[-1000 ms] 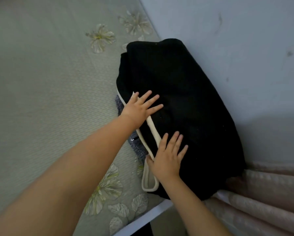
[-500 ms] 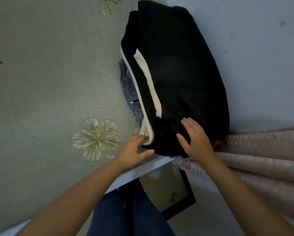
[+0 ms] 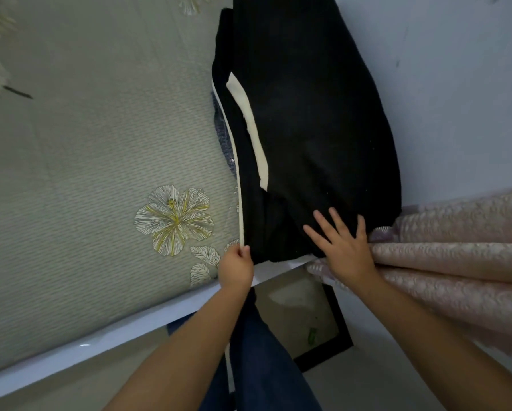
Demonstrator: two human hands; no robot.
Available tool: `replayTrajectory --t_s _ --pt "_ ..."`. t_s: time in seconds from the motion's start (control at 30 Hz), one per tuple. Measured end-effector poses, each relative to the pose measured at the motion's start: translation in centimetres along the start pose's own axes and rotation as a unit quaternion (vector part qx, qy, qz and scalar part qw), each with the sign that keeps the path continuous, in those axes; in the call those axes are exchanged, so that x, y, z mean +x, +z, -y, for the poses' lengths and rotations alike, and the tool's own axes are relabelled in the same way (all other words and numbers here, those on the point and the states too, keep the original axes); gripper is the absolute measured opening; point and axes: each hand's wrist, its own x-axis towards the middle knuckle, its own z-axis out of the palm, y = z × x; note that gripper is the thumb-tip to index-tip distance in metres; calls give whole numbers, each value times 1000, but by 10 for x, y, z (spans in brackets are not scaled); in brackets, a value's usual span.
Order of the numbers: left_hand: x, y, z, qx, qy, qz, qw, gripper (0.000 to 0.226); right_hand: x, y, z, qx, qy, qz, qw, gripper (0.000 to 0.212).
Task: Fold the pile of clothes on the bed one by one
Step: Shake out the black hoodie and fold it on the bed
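1. Head view: your folded black garment point(image 3: 314, 120), trimmed with a cream stripe point(image 3: 250, 129), lies at the bed's corner, its far side against the pale wall point(image 3: 456, 84) and its near end at the white bed edge point(image 3: 106, 339).
2. Your left hand point(image 3: 236, 266) has its fingers curled at the garment's near left corner, pinching the cream-edged hem.
3. Your right hand point(image 3: 342, 243) lies flat with fingers spread and straight, pressing on the garment's near end (nothing is grasped).
4. A grey-blue knitted piece point(image 3: 221, 129) peeks out from under the garment's left side.
5. The bed is covered by a grey-green textured mat point(image 3: 85, 158) printed with flowers; one large bloom point(image 3: 174, 219) sits just left of your left hand.
6. A pink embossed curtain point(image 3: 456, 250) hangs to the right, touching the garment's near right corner.
7. Below the bed edge, your blue jeans point(image 3: 266, 351) show.
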Motion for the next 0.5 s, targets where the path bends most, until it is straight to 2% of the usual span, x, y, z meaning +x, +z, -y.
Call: replayTrajectory --t_s 0.03,0.07,0.13,0.2,0.27,0.3,0.4,0.5 --pt "7 -3 6 94 52 -37 994 15 2 5 4 -7 -8 23 1000 89" --pt "15 -5 12 165 104 -62 979 19 5 13 8 -1 -15 42 999 86" --pt "24 -8 23 258 226 -75 936 44 11 18 18 -8 -2 63 998 81" --pt "31 -16 34 348 314 -46 882 61 13 10 33 -23 25 76 997 76" --pt "38 -25 45 435 324 -6 840 67 7 -5 49 17 55 67 996 72" --pt "41 -35 49 453 311 -5 836 67 5 -13 58 52 55 30 997 72" --pt "52 -87 50 475 262 -29 840 63 14 -42 87 109 -39 -85 990 62" --pt "67 -161 49 480 216 -85 846 56 50 -86 132 129 -101 -101 981 56"
